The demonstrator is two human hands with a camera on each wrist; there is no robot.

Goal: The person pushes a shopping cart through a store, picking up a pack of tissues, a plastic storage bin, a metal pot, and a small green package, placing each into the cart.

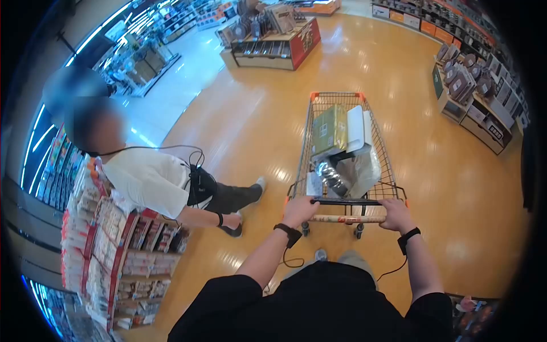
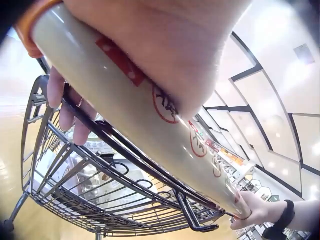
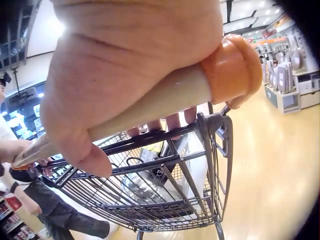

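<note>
Both hands are on the pale push handle (image 1: 347, 219) of a wire shopping cart (image 1: 387, 165). My left hand (image 1: 300, 211) grips its left end; in the left wrist view the palm presses the printed handle (image 2: 115, 95) and fingers (image 2: 82, 131) hook past a dark rail. At the other end my right hand (image 1: 397, 215) grips beside the orange end cap (image 3: 235, 70), thumb wrapped below the handle. Inside the cart lie a green-gold box (image 1: 329, 130), a white box (image 1: 358, 128), and a dark item in shiny clear wrap (image 1: 333, 178).
A person in a white shirt (image 1: 151, 176) walks close on the left, beside a stocked shelf (image 1: 142, 262). Ahead stands a display island (image 1: 305, 45); another display stand (image 1: 484, 125) is at right. Shiny orange-tan floor (image 1: 256, 125) runs between them.
</note>
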